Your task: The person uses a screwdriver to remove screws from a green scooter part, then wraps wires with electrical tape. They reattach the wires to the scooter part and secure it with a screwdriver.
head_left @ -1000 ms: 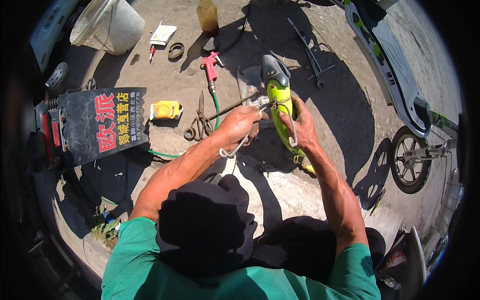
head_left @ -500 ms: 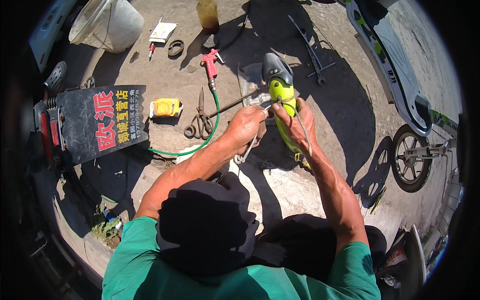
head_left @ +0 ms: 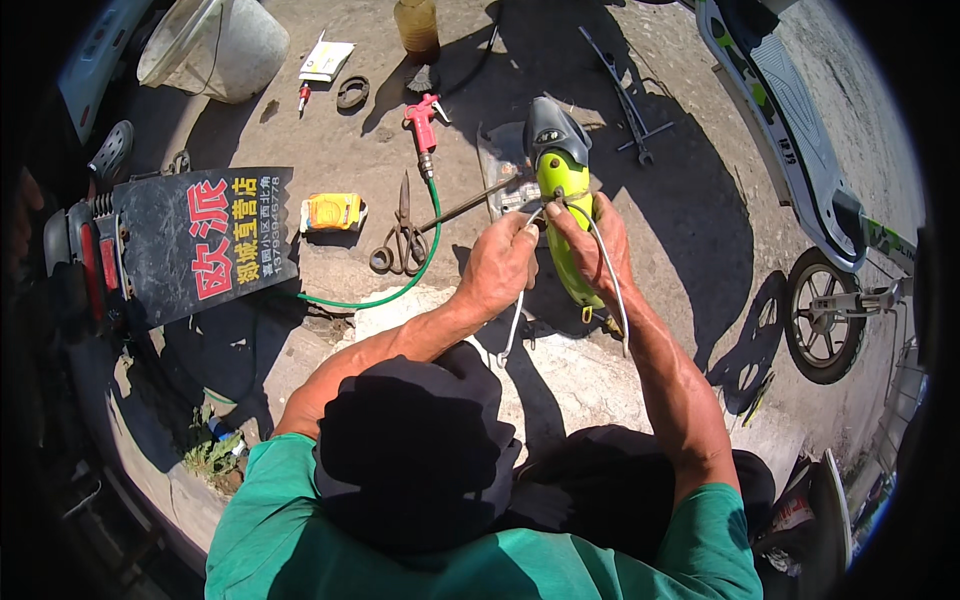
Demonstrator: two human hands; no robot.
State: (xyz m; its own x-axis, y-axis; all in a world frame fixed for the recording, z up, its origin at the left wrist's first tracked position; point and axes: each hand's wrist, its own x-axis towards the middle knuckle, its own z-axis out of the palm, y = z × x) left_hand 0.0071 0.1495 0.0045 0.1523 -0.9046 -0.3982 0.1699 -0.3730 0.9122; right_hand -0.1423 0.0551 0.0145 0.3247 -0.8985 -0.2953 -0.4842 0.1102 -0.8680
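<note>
Lime-green scooter part (head_left: 560, 215) lies lengthwise away from the person on the concrete floor (head_left: 330, 140), between both hands; right hand (head_left: 588, 235) grips it and a grey cable (head_left: 612, 280), left hand (head_left: 502, 265) pinches the cable's end

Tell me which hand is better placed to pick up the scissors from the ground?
Probably the left hand. The scissors lie on the concrete on its side, with nothing between them. The right hand is on the far side, at the yellow-green tool, pinching the white cord.
</note>
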